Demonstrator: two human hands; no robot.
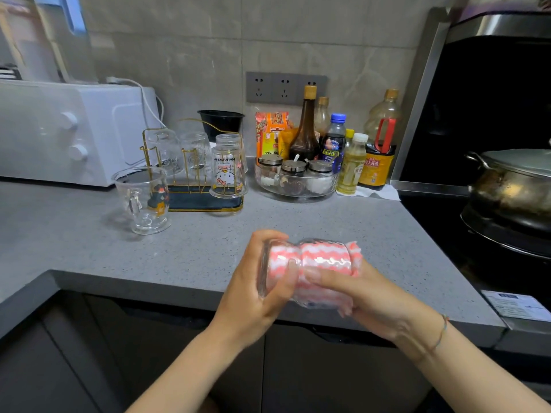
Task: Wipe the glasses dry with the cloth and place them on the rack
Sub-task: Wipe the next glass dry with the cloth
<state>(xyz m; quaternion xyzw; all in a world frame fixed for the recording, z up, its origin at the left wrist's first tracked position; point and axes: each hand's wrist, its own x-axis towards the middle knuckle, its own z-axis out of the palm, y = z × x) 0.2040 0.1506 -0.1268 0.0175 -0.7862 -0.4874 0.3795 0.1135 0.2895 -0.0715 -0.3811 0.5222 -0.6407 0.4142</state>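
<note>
One clear glass (281, 254), striped cloth (356, 257) seemingly inside, in left hand (257, 296)

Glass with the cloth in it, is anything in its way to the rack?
Nothing stands on the bare counter between the glass and the rack. Only an upright cup sits at the rack's front left corner, and a cartoon glass already fills its front right spot.

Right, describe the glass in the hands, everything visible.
The glass is clear, with a narrowed waist, and lies on its side over the counter, base to the left. A pink-and-white striped cloth fills it and sticks out of the mouth. The left hand holds the base end, the right hand the mouth end.
</note>
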